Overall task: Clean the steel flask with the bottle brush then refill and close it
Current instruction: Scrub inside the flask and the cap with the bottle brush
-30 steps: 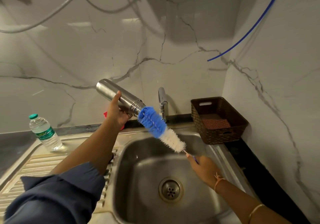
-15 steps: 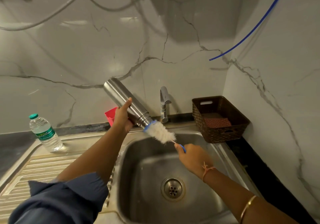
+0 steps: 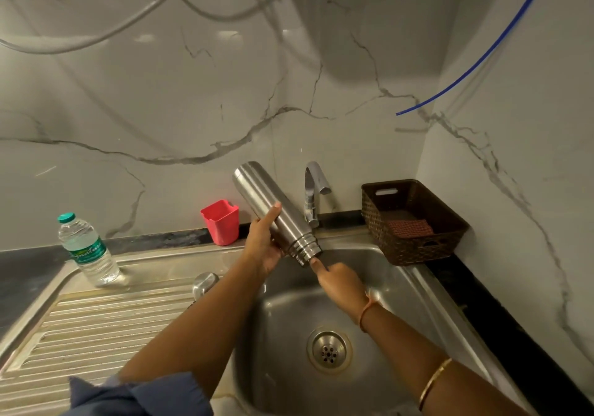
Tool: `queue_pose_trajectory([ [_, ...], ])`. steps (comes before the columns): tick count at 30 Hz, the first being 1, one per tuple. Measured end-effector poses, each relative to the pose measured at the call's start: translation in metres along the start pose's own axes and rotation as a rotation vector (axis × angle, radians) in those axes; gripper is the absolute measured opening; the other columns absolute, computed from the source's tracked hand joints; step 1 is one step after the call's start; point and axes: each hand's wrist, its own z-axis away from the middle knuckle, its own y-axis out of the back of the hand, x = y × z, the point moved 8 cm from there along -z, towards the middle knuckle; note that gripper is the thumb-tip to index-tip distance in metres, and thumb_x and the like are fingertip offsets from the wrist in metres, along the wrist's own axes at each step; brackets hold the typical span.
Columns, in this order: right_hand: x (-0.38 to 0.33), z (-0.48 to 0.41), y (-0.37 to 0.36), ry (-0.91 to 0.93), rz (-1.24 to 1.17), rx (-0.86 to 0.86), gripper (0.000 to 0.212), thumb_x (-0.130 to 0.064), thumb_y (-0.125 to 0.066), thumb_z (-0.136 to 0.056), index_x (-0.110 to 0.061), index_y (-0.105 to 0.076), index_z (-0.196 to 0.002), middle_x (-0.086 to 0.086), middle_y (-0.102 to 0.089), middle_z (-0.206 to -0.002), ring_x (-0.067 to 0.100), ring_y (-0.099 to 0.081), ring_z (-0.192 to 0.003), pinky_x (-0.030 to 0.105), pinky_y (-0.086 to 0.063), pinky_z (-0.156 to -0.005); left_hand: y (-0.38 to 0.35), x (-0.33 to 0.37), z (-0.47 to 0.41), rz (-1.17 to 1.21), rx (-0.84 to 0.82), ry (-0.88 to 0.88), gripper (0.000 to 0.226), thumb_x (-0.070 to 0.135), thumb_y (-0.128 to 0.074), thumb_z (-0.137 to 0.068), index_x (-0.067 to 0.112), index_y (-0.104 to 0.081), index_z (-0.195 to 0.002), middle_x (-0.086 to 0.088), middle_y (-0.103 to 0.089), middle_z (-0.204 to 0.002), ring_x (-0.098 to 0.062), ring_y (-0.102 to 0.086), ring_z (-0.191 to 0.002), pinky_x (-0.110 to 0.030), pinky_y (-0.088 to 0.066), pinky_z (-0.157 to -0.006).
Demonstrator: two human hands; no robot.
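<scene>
**A:** What did the left grip have?

**B:** The left grip (image 3: pixel 263 242) was wrapped round the lower body of the steel flask (image 3: pixel 262 190), thumb on top. It held the flask in the air above the back edge of the sink (image 3: pixel 385 287).

**A:** And the other one?

**B:** The right grip (image 3: pixel 340 282) sat just below the flask's mouth, forefinger touching the rim. I saw only its back, so I could not tell whether the other fingers held anything. No bottle brush showed; if it was inside, its handle was hidden too.

**A:** How did the flask lie?

**B:** Tilted. Its base pointed up and left toward the wall, its mouth down and right toward the person. The long axis ran straight into the right grip, which was the nearer one to the opening. I judged that any stroke would have to follow that slant.

**A:** Was there room for it?

**B:** Plenty below, with open basin and the drain (image 3: pixel 328 349) well apart. The tap (image 3: pixel 313 190) was the tight side, standing just beside the flask's neck on the right.

**A:** Anything else nearby?

**B:** A brown basket (image 3: pixel 418 251) stood at the sink's back right corner and a red cup (image 3: pixel 221 222) at the bench's back edge. A water bottle (image 3: pixel 86 251) stood at the drainboard's (image 3: pixel 96 319) far left. A small steel cap (image 3: pixel 204 282), probably the lid, lay by the sink's left rim.
</scene>
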Motion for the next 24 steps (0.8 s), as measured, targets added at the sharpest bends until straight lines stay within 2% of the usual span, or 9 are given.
queue_pose_trajectory([
  [2, 0.0, 0.006, -0.004, 0.051, -0.071, 0.017, 0.045, -0.045, -0.048, -0.093, -0.017, -0.043, -0.058, -0.002, -0.044, -0.056, 0.011, -0.042, -0.051, 0.023, -0.03, -0.048, 0.004, 0.006, -0.001, -0.032, 0.011, -0.029, 0.059, 0.03, -0.07, -0.082, 0.01, -0.041, -0.13, -0.017, -0.058, -0.122, -0.031, -0.063, -0.102, -0.037, -0.058, -0.059],
  [4, 0.001, 0.013, -0.008, 0.178, -0.128, 0.057, 0.029, -0.04, -0.058, -0.089, -0.018, -0.047, -0.074, -0.004, -0.048, -0.063, 0.009, -0.045, -0.054, 0.018, -0.034, -0.05, 0.007, 0.015, -0.003, -0.045, 0.022, -0.057, 0.059, 0.028, -0.071, -0.081, 0.011, -0.042, -0.13, -0.017, -0.059, -0.122, -0.032, -0.063, -0.104, -0.041, -0.058, -0.067],
  [7, 0.0, 0.029, -0.003, 0.417, 0.2, 0.302, 0.014, -0.031, -0.051, -0.092, -0.017, -0.054, -0.094, -0.002, -0.058, -0.075, 0.01, -0.053, -0.059, 0.012, -0.033, -0.049, 0.012, 0.032, -0.008, -0.049, 0.056, -0.111, 0.057, 0.026, -0.074, -0.078, 0.011, -0.045, -0.125, -0.017, -0.06, -0.122, -0.033, -0.063, -0.104, -0.046, -0.056, -0.08],
  [11, -0.005, 0.04, 0.008, 0.504, 0.519, 0.587, 0.032, -0.027, -0.037, -0.09, -0.017, -0.066, -0.079, -0.004, -0.055, -0.056, 0.009, -0.051, -0.041, 0.014, -0.025, -0.038, 0.008, 0.044, -0.009, 0.022, 0.065, -0.119, 0.056, 0.025, -0.074, -0.078, 0.01, -0.047, -0.125, -0.014, -0.062, -0.116, -0.031, -0.064, -0.101, -0.046, -0.057, -0.079],
  [13, 0.0, 0.032, 0.005, 0.435, 0.26, 0.463, 0.032, -0.024, -0.038, -0.096, -0.015, -0.064, -0.08, -0.006, -0.051, -0.05, 0.011, -0.048, -0.042, 0.014, -0.027, -0.038, 0.007, 0.044, -0.009, 0.047, 0.053, -0.114, 0.055, 0.026, -0.073, -0.08, 0.009, -0.047, -0.126, -0.015, -0.061, -0.118, -0.031, -0.064, -0.101, -0.043, -0.058, -0.072],
  [16, 0.015, 0.018, -0.023, 0.075, -0.611, -0.144, 0.033, -0.02, -0.037, -0.101, -0.011, -0.061, -0.08, -0.008, -0.037, -0.045, 0.008, -0.029, -0.039, 0.014, -0.024, -0.034, 0.009, 0.043, -0.008, 0.027, -0.013, -0.088, 0.054, 0.031, -0.069, -0.083, 0.009, -0.048, -0.127, -0.017, -0.06, -0.122, -0.032, -0.063, -0.105, -0.041, -0.057, -0.072],
  [17, 0.015, 0.02, -0.03, 0.008, -0.726, -0.254, 0.035, -0.021, -0.036, -0.101, -0.011, -0.06, -0.079, -0.005, -0.034, -0.047, 0.006, -0.025, -0.036, 0.015, -0.022, -0.033, 0.008, 0.041, -0.007, 0.015, -0.051, -0.067, 0.051, 0.033, -0.067, -0.085, 0.009, -0.049, -0.126, -0.017, -0.061, -0.122, -0.032, -0.063, -0.106, -0.041, -0.056, -0.072],
  [20, 0.008, 0.021, -0.027, 0.089, -0.596, -0.144, 0.03, -0.021, -0.041, -0.099, -0.01, -0.054, -0.074, -0.009, -0.036, -0.043, 0.002, -0.027, -0.034, 0.015, -0.024, -0.034, 0.01, 0.036, -0.006, -0.011, -0.105, -0.042, 0.058, 0.037, -0.067, -0.08, 0.009, -0.046, -0.127, -0.018, -0.059, -0.123, -0.032, -0.061, -0.108, -0.042, -0.055, -0.073],
  [24, -0.007, 0.029, -0.015, 0.408, -0.01, 0.221, 0.012, -0.029, -0.055, -0.093, -0.018, -0.058, -0.088, -0.011, -0.048, -0.054, 0.004, -0.045, -0.044, 0.012, -0.033, -0.043, 0.018, 0.028, -0.004, -0.136, -0.044, 0.0, 0.091, 0.033, -0.081, -0.06, 0.009, -0.034, -0.134, -0.019, -0.052, -0.128, -0.034, -0.057, -0.114, -0.044, -0.054, -0.078],
])
